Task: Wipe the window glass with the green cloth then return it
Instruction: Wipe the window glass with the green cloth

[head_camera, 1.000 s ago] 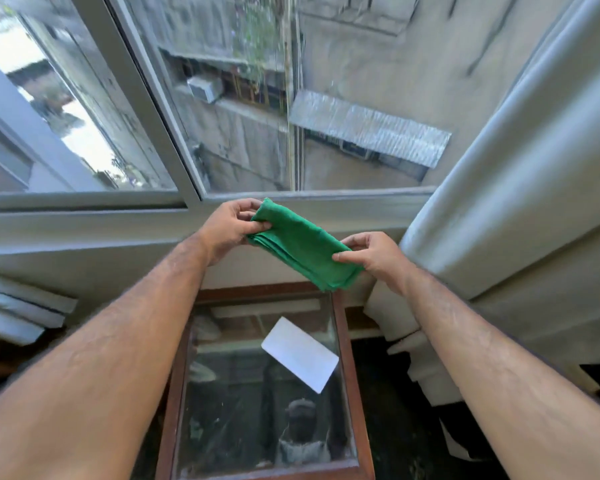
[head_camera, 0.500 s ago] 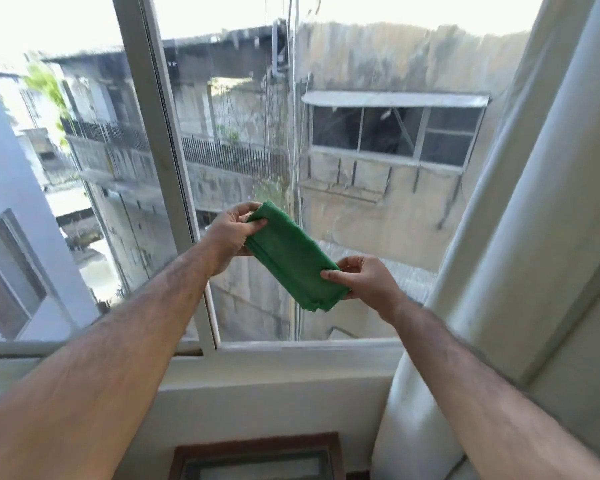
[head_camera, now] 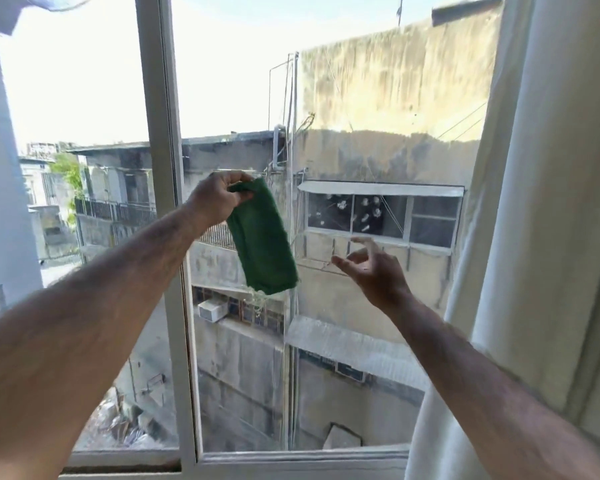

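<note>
A folded green cloth point(head_camera: 262, 240) hangs down in front of the window glass point(head_camera: 378, 105), pinched at its top edge by my left hand point(head_camera: 215, 199). Loose threads dangle from the cloth's lower end. My right hand point(head_camera: 371, 268) is to the right of the cloth, apart from it, palm turned inward and fingers spread, holding nothing. Both forearms reach up toward the right-hand pane. I cannot tell whether the cloth touches the glass.
A white vertical frame bar point(head_camera: 168, 220) splits the window into two panes, and a white sill point(head_camera: 302, 457) runs along the bottom. A pale curtain point(head_camera: 541, 220) hangs down the right side, close to my right arm. Buildings show through the glass.
My view and both hands have risen from the sill and the glass-topped table up to the pane. My right hand has let go of the cloth, which now hangs from my left hand.
</note>
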Motion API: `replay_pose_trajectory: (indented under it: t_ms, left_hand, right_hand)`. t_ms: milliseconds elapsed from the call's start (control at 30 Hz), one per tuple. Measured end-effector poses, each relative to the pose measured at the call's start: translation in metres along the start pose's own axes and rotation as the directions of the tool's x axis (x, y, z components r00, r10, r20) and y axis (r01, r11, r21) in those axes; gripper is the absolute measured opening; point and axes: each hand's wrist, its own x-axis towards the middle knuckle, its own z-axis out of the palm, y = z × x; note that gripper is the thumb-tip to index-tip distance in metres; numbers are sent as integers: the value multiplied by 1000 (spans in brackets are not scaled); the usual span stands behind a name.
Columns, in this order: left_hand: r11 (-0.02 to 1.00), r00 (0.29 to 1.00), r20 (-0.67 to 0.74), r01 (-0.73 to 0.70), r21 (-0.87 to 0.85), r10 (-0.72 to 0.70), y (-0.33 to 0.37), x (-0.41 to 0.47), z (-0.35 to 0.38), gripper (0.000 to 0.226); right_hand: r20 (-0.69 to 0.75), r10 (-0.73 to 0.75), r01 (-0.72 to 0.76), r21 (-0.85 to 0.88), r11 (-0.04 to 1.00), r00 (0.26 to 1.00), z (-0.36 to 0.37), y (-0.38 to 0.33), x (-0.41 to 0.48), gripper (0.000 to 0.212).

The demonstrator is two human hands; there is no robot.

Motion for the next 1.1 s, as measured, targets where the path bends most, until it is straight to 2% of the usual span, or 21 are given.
replay_pose_trajectory:
  t_ms: [67,133,200,333,433,533,567,633,700,800,933,1000,1100]
  left_hand:
    - [988,998,5,-64,138,64,10,23,-9,37]
    - [958,993,-4,-115,263,121,20,45,-15,38]
    - [920,985,-46,-141,365,169,24,63,-20,38]
    - [881,949,-196,-137,452,248,10,80,-19,37]
    - [818,902,-283,-117,564,325,-2,83,-6,31]
    - [670,820,-368,-25,742,439,-13,83,2,31]
    - [618,784,-369,-23,786,499,-16,83,3,31]
    - [568,738,-313,-115,815,598,-19,83,9,22]
    - [591,746,-259,-216,777,613,-23,83,23,15]
    - [603,737,-274,-220,767,618,-42,78,55,23]
    - [564,779,-229,-186,805,584,-88,56,95,73]
    - [551,778,-222,-184,814,588,-105,52,105,81]
    - [556,768,-227,-196,807,600,-109,55,108,81]
  right_hand:
    - [-206,-108,78,-149,986,973,-15,13,19,78]
    - [-319,-239,132,-322,937,917,-31,27,42,92]
    - [-346,-325,146,-455,879,880,-48,42,68,97]
    - [-302,-392,156,-584,796,869,-70,66,107,87]
    - [-306,-433,181,-602,778,848,-74,79,126,77]
    - [-354,-387,137,-563,815,851,-70,93,138,75]
    - [-362,-378,130,-553,823,852,-69,99,141,75]
    - [-372,-387,134,-552,823,843,-64,110,146,75]
    - [-391,-411,141,-560,816,823,-59,120,152,72]
    - [-425,-443,128,-592,796,789,-54,130,162,70]
    - [-423,-518,164,-636,754,743,-55,145,170,67]
    - [-432,-544,186,-635,750,719,-55,151,172,65]
    - [-456,-554,188,-630,754,696,-55,156,175,62]
